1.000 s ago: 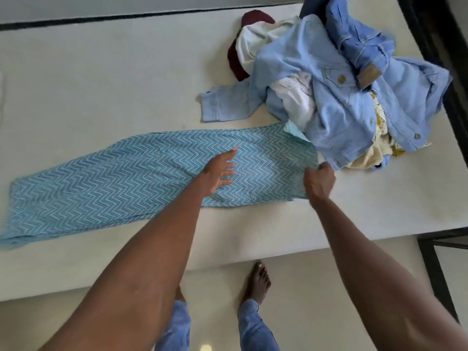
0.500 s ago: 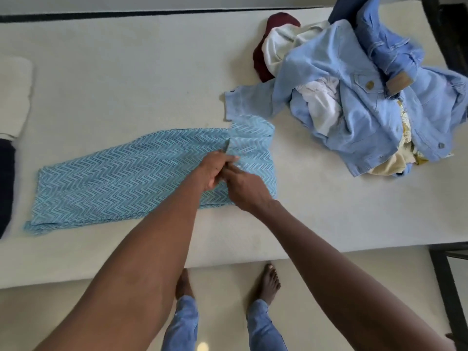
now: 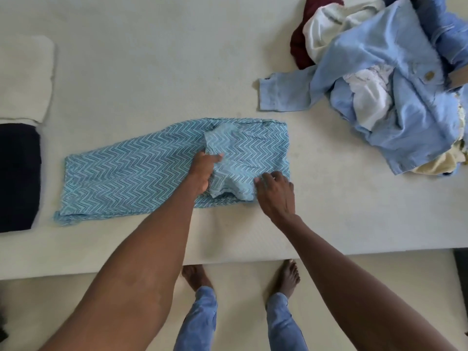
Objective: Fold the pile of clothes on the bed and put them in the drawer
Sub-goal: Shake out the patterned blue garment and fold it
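Observation:
A blue zigzag-patterned garment lies flat on the white bed, its right end folded back over itself. My left hand pinches the edge of the folded flap near the garment's middle, thumb on top. Just to the right, my right hand rests on the doubled part with its fingertips on the cloth. The pile of unfolded clothes sits at the bed's far right: a light blue denim jacket, white pieces, a dark red item and a yellowish one.
A folded white item and a folded dark item lie at the bed's left edge. The bed's near edge runs just above my bare feet on the pale floor. No drawer is in view.
The garment's right end has been folded over to the left, making it shorter. My right hand moved back right onto the folded part. The view shifted left, bringing the folded items into sight.

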### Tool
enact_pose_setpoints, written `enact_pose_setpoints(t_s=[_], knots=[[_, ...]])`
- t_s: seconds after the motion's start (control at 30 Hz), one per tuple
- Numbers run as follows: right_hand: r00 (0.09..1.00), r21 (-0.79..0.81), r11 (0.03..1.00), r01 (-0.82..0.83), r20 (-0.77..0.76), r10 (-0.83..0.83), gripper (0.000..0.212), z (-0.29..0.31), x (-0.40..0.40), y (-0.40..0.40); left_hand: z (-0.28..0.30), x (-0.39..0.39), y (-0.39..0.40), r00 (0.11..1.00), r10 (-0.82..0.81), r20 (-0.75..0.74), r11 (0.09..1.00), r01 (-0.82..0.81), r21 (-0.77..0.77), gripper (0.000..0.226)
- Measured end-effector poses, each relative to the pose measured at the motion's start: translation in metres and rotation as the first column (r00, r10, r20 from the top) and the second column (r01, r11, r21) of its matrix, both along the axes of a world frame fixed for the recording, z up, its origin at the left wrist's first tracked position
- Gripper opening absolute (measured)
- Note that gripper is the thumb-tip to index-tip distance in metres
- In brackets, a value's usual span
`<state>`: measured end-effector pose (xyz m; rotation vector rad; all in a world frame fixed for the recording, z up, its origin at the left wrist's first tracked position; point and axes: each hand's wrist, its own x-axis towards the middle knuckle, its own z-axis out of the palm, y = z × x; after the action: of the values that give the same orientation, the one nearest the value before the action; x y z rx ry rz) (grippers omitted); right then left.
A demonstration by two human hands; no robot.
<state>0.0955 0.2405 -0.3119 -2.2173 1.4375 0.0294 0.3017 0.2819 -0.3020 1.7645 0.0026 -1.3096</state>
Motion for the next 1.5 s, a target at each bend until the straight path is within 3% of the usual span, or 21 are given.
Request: enact_pose_setpoints(t_s=[0.1, 0.17, 0.23, 0.3, 0.37, 0.43, 0.53, 0.63, 0.77, 0.87, 0.93, 1.07, 1.2, 1.3, 1.37, 1.4, 1.5], knots=[[0.996, 0.061, 0.995, -0.073, -0.048, 0.076, 0.039, -0.005, 0.0, 0.013, 0.017, 0.006, 0.0, 0.996, 0.043, -0.073, 0.997, -0.048, -0.065, 0.026], [0.993, 0.1, 0.991, -0.089, -0.074, 0.096, 0.04, -0.005, 0.001, 0.014, 0.012, 0.012, 0.004, 0.997, -0.078, -0.009, 0.997, 0.079, 0.021, 0.047], [1.0, 0.169, 0.985, 0.025, -0.02, -0.022, 0.035, -0.003, 0.004, 0.004, 0.006, 0.018, 0.012, 0.975, -0.223, 0.011, 0.967, 0.219, 0.131, 0.076], [0.982, 0.129, 0.974, 0.184, 0.01, -0.187, 0.027, 0.001, 0.007, -0.009, 0.004, 0.029, 0.015, 0.966, -0.249, 0.061, 0.958, 0.237, 0.161, 0.068], [0.949, 0.092, 0.945, 0.313, -0.051, -0.31, 0.037, 0.004, 0.006, -0.021, 0.002, 0.035, 0.019, 0.971, -0.201, 0.128, 0.962, 0.171, 0.214, 0.054], [0.888, 0.212, 0.863, 0.459, -0.064, -0.456, 0.05, 0.0, 0.005, -0.031, 0.001, 0.041, 0.025, 0.963, -0.206, 0.173, 0.954, 0.158, 0.255, 0.035], [0.83, 0.329, 0.783, 0.529, -0.009, -0.557, 0.063, -0.012, 0.003, -0.052, -0.003, 0.04, 0.032, 0.976, -0.145, 0.166, 0.971, 0.108, 0.211, 0.039], [0.83, 0.393, 0.783, 0.483, 0.079, -0.552, 0.065, -0.014, 0.008, -0.072, -0.002, 0.029, 0.033, 0.99, -0.035, 0.136, 0.996, 0.024, 0.082, 0.048], [0.876, 0.357, 0.852, 0.383, 0.154, -0.458, 0.067, -0.019, 0.03, -0.097, -0.001, 0.032, 0.025, 0.985, 0.006, 0.171, 0.999, 0.002, -0.05, 0.029], [0.865, 0.368, 0.858, 0.359, 0.215, -0.454, 0.029, -0.021, 0.047, -0.118, -0.005, 0.034, 0.019, 0.972, 0.004, 0.237, 0.999, 0.005, -0.038, 0.018], [0.878, 0.318, 0.886, 0.336, 0.234, -0.417, 0.012, -0.019, 0.056, -0.132, -0.009, 0.027, 0.016, 0.92, -0.013, 0.392, 1.0, 0.011, 0.009, 0.016], [0.893, 0.255, 0.898, 0.359, 0.185, -0.41, 0.029, -0.011, 0.06, -0.13, -0.013, 0.007, 0.023, 0.827, -0.053, 0.56, 0.993, -0.017, 0.118, 0.035], [0.857, 0.252, 0.831, 0.496, 0.013, -0.515, 0.063, -0.008, 0.032, -0.084, -0.025, 0.003, 0.051, 0.867, -0.095, 0.489, 0.982, 0.001, 0.188, 0.04], [0.864, 0.266, 0.832, 0.487, -0.007, -0.504, 0.059, -0.005, 0.005, -0.04, -0.025, 0.001, 0.063, 0.867, -0.197, 0.458, 0.968, 0.098, 0.231, 0.023], [0.857, 0.313, 0.817, 0.484, 0.018, -0.515, 0.04, -0.007, -0.008, -0.017, -0.019, -0.003, 0.061, 0.78, -0.297, 0.551, 0.934, 0.117, 0.338, 0.021], [0.844, 0.328, 0.801, 0.502, 0.015, -0.536, 0.03, -0.009, -0.013, -0.009, -0.017, -0.006, 0.059, 0.687, -0.353, 0.635, 0.91, 0.095, 0.403, 0.024], [0.814, 0.306, 0.774, 0.555, -0.008, -0.581, 0.02, -0.01, -0.019, 0.0, -0.012, -0.008, 0.037, 0.299, -0.45, 0.842, 0.893, 0.165, 0.419, 0.033]])
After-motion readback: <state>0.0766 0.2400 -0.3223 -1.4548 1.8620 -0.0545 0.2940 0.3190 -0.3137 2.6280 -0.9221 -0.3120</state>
